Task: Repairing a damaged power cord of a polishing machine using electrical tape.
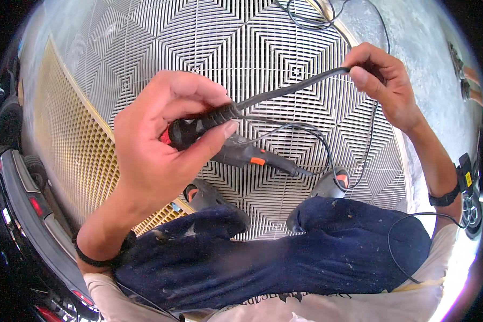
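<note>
My left hand (142,137) is wrapped round a black fitting (196,127) with a ribbed sleeve and a red end. It looks like a plug or cable connector, but my palm hides part of it. A thick black cable (290,90) runs from the sleeve up to my right hand (383,83), which pinches it between thumb and fingers. The stretch between the hands is nearly straight. Below, partly behind my left hand, a dark corded power tool (241,154) with an orange switch lies on the floor; its exact kind is hidden. A thinner black cord (327,145) loops from its tail.
Grey slatted floor tiles (209,32) lie beneath, bordered by yellow grating (64,107) at left. Loose cable coils (311,21) rest at the far right. My shoes (333,183) flank the tool. Cars stand at the left, one showing a red tail light (36,206).
</note>
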The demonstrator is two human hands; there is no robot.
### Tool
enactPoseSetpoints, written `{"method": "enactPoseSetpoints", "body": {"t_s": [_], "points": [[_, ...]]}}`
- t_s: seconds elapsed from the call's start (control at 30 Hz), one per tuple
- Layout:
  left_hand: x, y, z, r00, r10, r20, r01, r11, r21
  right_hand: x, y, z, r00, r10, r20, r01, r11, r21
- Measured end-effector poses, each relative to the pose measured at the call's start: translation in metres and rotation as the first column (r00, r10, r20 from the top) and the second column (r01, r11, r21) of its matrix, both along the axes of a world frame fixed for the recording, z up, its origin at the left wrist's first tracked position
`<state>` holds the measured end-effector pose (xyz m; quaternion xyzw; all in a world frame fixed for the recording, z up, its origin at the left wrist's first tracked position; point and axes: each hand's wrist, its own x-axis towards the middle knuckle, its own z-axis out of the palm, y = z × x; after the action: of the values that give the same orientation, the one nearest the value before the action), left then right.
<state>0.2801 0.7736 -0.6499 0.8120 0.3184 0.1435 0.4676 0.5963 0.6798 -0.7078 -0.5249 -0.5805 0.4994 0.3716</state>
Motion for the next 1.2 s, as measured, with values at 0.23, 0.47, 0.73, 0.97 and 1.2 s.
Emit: {"method": "enactPoseSetpoints", "body": {"t_s": [0.23,0.47,0.73,0.97,1.2], "points": [[0.002,-0.012,0.009,0.997,-0.035,0.066,0.041,0.996,-0.084,-0.048,0.001,0.025,0.970,0.242,0.024,-0.243,0.968,0.068],[0.007,-0.025,0.020,0.990,-0.102,0.100,0.118,0.978,-0.169,-0.076,-0.010,0.033,0.959,0.235,-0.156,-0.212,0.966,0.150],[0.007,-0.029,0.022,0.970,-0.013,0.245,0.100,0.934,-0.344,-0.078,-0.011,0.037,0.929,0.246,-0.278,-0.194,0.960,0.204],[0.011,-0.028,0.024,0.991,-0.064,0.121,0.104,0.924,-0.368,-0.078,-0.017,0.034,0.884,0.162,-0.438,-0.168,0.985,0.025],[0.013,-0.029,0.020,0.990,-0.113,0.080,0.130,0.954,-0.269,-0.073,-0.016,0.028,0.903,0.218,-0.369,-0.187,0.975,0.118]]}}
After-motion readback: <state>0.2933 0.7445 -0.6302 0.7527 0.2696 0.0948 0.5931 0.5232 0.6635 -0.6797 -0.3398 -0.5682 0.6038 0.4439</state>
